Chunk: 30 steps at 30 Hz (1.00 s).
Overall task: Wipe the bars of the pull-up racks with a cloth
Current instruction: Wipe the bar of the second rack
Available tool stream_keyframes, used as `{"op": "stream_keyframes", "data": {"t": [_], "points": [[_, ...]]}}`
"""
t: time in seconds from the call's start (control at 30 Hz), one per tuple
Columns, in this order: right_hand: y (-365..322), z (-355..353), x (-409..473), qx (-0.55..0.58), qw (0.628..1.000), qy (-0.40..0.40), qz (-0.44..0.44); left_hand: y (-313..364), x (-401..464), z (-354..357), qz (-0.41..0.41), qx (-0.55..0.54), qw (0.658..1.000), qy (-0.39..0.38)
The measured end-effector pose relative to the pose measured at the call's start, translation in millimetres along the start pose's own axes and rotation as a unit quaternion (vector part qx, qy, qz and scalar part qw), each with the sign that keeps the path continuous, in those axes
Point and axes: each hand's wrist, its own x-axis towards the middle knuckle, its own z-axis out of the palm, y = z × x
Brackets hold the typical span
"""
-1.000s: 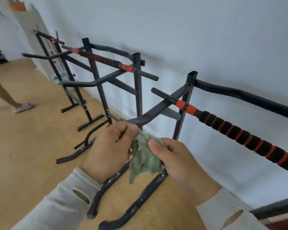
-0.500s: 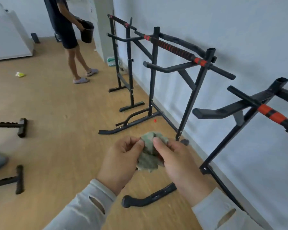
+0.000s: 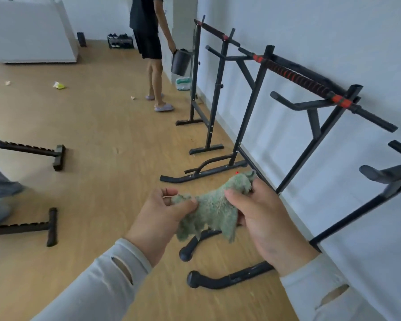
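Wooden floor [image 3: 97, 140] runs beneath both hands, with black pull-up racks [image 3: 259, 107] lined along the wall beyond the right hand [image 3: 262, 218]. Left hand [image 3: 162, 216] pinches one end of the green cloth [image 3: 213, 209]; the right hand grips the other end, holding it stretched between them, clear of the bars.

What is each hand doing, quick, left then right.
Left hand: pinches one end of the green cloth.
Right hand: grips the cloth's other end.
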Motion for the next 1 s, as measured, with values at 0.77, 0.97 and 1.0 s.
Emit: {"op": "stream_keyframes", "data": {"t": [0.77, 0.97, 1.0], "points": [[-11.0, -2.6, 181.7, -0.348, 0.933, -0.093, 0.026, 78.7, 168.9, -28.5, 0.115, 0.305, 0.945, -0.014], [-9.2, 1.6, 232.5, -0.389, 0.921, -0.037, 0.007, 100.6, 222.3, -29.7, 0.249, 0.492, 0.834, 0.01], [-9.1, 3.3, 240.7, -0.385, 0.922, -0.031, 0.014, 104.2, 231.4, -30.0, 0.264, 0.487, 0.833, -0.006]]}}
